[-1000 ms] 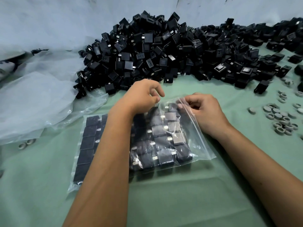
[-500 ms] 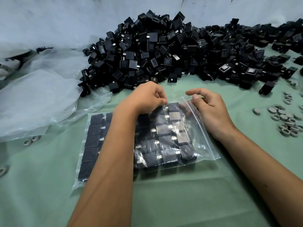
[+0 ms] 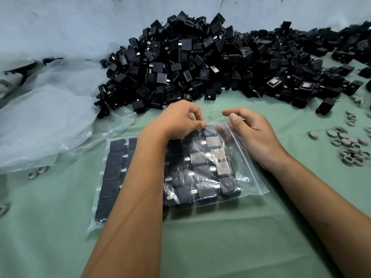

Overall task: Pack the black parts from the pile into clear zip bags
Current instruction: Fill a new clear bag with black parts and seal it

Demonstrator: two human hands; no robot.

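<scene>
No readable writing is seen. The clear zip bag (image 3: 244,173), filled with black parts (image 3: 201,167), lies on the green bench (image 3: 200,247). Its far edge is pinched by the curled left hand (image 3: 180,120); its opening is held by the half-closed right hand (image 3: 253,133).

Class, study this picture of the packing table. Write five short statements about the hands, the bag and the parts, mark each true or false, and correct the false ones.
1. The zip bag lies flat on the green cloth. True.
2. The bag is empty. False: rows of black parts fill it.
3. The left hand pinches the bag's far edge. True.
4. The right hand holds a grey ring. False: the grey rings lie on the cloth to its right.
5. The pile lies beyond the bag. True.
</scene>
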